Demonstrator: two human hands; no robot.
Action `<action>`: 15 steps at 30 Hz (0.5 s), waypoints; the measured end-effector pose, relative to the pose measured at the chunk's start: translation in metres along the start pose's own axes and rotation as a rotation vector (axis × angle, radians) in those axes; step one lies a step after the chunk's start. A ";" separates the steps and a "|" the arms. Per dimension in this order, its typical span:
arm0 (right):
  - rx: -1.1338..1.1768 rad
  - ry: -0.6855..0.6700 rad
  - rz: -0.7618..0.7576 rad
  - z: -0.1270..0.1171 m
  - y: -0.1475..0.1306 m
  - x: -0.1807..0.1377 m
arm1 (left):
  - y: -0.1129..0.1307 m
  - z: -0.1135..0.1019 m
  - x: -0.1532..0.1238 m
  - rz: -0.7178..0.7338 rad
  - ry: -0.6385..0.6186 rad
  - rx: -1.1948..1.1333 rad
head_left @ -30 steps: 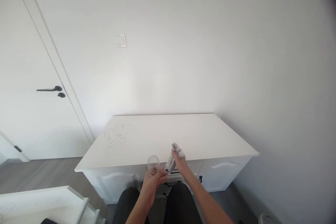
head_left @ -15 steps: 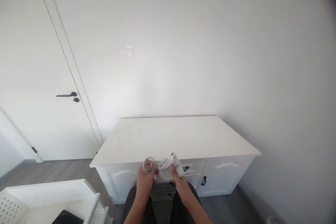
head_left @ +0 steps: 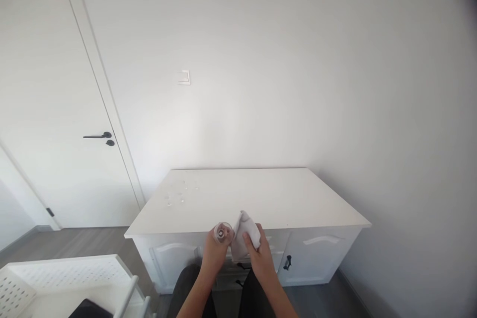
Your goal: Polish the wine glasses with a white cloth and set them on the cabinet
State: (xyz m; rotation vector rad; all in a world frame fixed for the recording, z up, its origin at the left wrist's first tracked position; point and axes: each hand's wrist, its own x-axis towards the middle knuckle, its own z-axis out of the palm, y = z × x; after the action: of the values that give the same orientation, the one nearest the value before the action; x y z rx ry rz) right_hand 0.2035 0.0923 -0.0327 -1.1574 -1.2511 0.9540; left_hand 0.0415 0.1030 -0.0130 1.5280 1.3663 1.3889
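My left hand (head_left: pixel 214 253) grips a small clear glass (head_left: pixel 222 233), tilted so its round end faces me. My right hand (head_left: pixel 261 253) holds a crumpled white cloth (head_left: pixel 245 231) pressed against the right side of the glass. Both hands hover over the front edge of a white cabinet (head_left: pixel 298 198). Several clear glasses (head_left: pixel 178 193) stand at the cabinet top's back left, faint against the white surface.
A white door with a black handle (head_left: pixel 99 136) is on the left. A white perforated basket (head_left: pixel 55 278) sits at lower left. The cabinet front has black handles (head_left: pixel 286 261). My dark-trousered legs are below. A light switch (head_left: pixel 183 78) is on the wall.
The glass has turned from upright to tilted toward me. My right hand brought the cloth against it. The view has swung slightly left to right.
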 end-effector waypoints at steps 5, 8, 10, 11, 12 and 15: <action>-0.244 -0.078 -0.262 -0.019 -0.010 -0.008 | -0.001 0.002 0.017 -0.027 0.036 0.016; -0.239 -0.052 -0.272 -0.027 -0.013 -0.006 | -0.002 0.011 0.026 -0.043 0.025 0.011; -0.181 -0.055 -0.216 -0.032 -0.016 -0.004 | -0.001 0.019 0.027 -0.048 0.014 -0.002; -0.155 -0.038 -0.172 -0.035 -0.017 -0.003 | 0.000 0.023 0.025 -0.048 0.007 -0.011; -0.144 -0.007 -0.125 -0.038 -0.019 -0.002 | 0.001 0.027 0.021 -0.048 0.000 -0.023; -0.210 0.096 -0.043 -0.046 -0.023 -0.001 | 0.005 0.035 0.004 -0.060 -0.037 -0.061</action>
State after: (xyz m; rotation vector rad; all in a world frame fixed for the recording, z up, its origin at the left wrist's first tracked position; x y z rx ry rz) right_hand 0.2478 0.0816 -0.0085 -1.3184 -1.3158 0.7386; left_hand 0.0760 0.1112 -0.0150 1.4541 1.3245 1.3465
